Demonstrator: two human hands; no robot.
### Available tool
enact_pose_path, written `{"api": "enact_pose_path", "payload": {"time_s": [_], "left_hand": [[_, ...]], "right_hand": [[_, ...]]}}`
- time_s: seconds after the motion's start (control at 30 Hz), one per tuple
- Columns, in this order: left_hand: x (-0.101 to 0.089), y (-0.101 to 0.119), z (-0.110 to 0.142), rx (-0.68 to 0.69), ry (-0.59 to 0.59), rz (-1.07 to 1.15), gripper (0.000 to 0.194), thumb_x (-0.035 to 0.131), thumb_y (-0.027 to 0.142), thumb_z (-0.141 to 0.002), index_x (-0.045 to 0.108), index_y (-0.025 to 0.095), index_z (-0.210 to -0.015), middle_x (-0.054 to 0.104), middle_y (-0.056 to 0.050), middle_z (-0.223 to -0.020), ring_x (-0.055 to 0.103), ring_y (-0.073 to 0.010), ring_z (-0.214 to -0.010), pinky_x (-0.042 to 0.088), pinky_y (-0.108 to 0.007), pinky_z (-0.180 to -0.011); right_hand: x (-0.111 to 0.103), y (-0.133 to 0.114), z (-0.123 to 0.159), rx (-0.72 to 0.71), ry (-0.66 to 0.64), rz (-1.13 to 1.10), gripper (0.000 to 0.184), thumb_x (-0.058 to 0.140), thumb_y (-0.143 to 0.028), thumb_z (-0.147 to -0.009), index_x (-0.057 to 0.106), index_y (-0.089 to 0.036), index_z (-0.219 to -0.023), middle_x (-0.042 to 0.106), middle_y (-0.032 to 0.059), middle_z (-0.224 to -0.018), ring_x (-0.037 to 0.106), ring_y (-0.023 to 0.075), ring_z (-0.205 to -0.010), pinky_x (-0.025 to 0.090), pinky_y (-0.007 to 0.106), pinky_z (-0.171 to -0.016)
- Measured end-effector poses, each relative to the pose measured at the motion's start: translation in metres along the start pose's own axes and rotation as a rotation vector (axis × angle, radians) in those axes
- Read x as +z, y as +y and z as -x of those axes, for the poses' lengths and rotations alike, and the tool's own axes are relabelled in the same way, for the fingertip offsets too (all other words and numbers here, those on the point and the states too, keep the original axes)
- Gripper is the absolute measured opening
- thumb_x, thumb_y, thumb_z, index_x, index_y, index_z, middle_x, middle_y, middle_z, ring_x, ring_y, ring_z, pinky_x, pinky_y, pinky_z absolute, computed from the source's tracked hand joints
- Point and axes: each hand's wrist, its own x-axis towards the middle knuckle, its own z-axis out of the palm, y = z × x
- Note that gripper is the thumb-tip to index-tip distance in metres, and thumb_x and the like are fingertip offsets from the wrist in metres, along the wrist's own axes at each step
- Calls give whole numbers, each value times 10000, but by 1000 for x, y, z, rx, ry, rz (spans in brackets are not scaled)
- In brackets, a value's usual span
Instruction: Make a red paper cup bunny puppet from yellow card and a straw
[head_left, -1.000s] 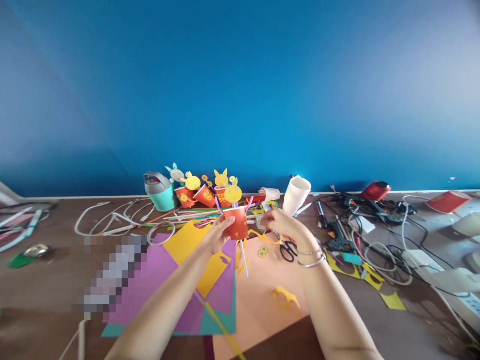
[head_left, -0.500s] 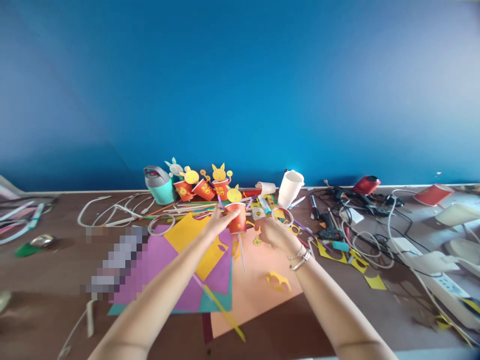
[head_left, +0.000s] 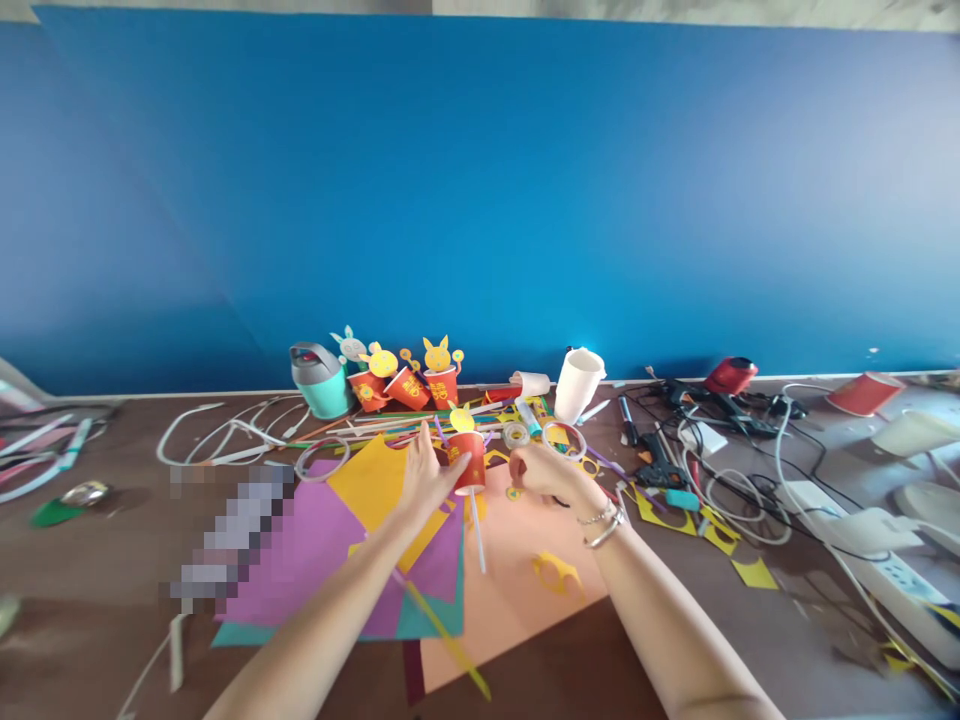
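Note:
An upright red paper cup (head_left: 471,468) hangs over the peach sheet, a yellow animal-ear head (head_left: 463,418) at its rim and purple strips at its sides. Out of its base sticks a pale straw (head_left: 478,535). My left hand (head_left: 429,480) grips the cup from the left, thumb across its front, other fingers raised beside it or partly hidden. To the cup's right, my right hand (head_left: 541,472) is curled closed; whatever it may hold is hidden. Just below that hand shows a small yellow disc (head_left: 514,494); I cannot tell whether it is attached to anything.
Purple paper (head_left: 300,560), orange paper (head_left: 367,475) and a peach sheet (head_left: 510,620) lie in front. Behind stand decorated red cups (head_left: 442,385), a teal container (head_left: 324,390) and a white cup (head_left: 580,385). Glue guns (head_left: 658,465), cables and a power strip (head_left: 892,570) crowd the right.
The cup and my left hand have shifted slightly left and down in view. The left fingers have lifted away from the cup's rim, thumb still on it. My right hand remains curled.

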Motion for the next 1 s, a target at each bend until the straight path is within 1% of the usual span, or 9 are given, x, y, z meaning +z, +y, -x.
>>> {"api": "enact_pose_path", "payload": {"time_s": [0.07, 0.2, 0.27, 0.4, 0.53, 0.67, 0.73, 0.83, 1.0], "left_hand": [[-1, 10, 3, 219, 149, -338, 557, 728, 328, -667, 527, 179, -1165, 514, -135, -1250, 375, -373, -1229, 269, -511, -1027], [7, 33, 7, 571, -40, -660, 209, 579, 268, -824, 616, 226, -1026, 604, -88, -1113, 495, -261, -1071, 342, -412, -958], [14, 39, 7, 633, -116, -752, 183, 581, 263, -826, 632, 232, -999, 626, -81, -1089, 504, -258, -1048, 355, -393, -920], [24, 32, 1, 684, -97, -778, 125, 562, 263, -848, 666, 234, -912, 662, -79, -1027, 528, -251, -1001, 347, -381, -880], [27, 19, -3, 647, -60, -639, 118, 556, 254, -851, 674, 244, -844, 686, -58, -904, 545, -225, -920, 368, -357, -844], [26, 15, -2, 566, -84, -547, 126, 549, 267, -848, 658, 232, -794, 697, -56, -876, 563, -223, -891, 374, -365, -838], [26, 14, 0, 546, -111, -534, 120, 544, 267, -844, 653, 232, -806, 702, -52, -865, 579, -229, -905, 361, -378, -859], [27, 10, 1, 524, -150, -494, 107, 549, 253, -828, 655, 238, -821, 705, -48, -838, 605, -233, -899, 332, -394, -903], [29, 1, 2, 487, -191, -383, 82, 594, 238, -787, 674, 256, -794, 699, -38, -750, 632, -228, -776, 294, -396, -937]], "right_hand": [[-3, 1, -6, -11, 61, -284, 118, 623, -126, -604, 607, -173, -711, 604, 4, -656, 525, 124, -568, 347, 228, -520], [-10, -9, -13, -13, 88, -811, 190, 669, -305, -608, 581, -163, -699, 535, -28, -579, 467, 103, -528, 365, 230, -504], [-11, -16, -15, -25, 79, -903, 223, 684, -342, -608, 592, -157, -695, 521, -33, -568, 446, 93, -518, 374, 235, -509], [-9, -23, -20, -73, 135, -949, 276, 712, -384, -602, 571, -169, -703, 523, -39, -562, 477, 107, -529, 406, 254, -531], [-11, -17, -22, -78, 227, -792, 246, 571, -414, -748, 566, -172, -704, 566, -5, -590, 520, 130, -543, 406, 260, -537], [-14, -3, -24, -2, 467, -305, 171, 467, -260, -823, 607, -175, -775, 663, 54, -794, 594, 174, -737, 430, 278, -686], [-13, 4, -25, 77, 529, -35, 177, 457, -192, -822, 633, -179, -827, 669, 73, -920, 589, 195, -874, 411, 281, -764], [-13, 11, -27, 187, 500, 203, 232, 440, -178, -842, 654, -192, -929, 655, 90, -1040, 559, 218, -999, 385, 286, -795], [-27, 18, -21, 312, 358, 307, 268, 462, -173, -822, 666, -213, -992, 671, 97, -1069, 566, 245, -1031, 369, 317, -794]]}}
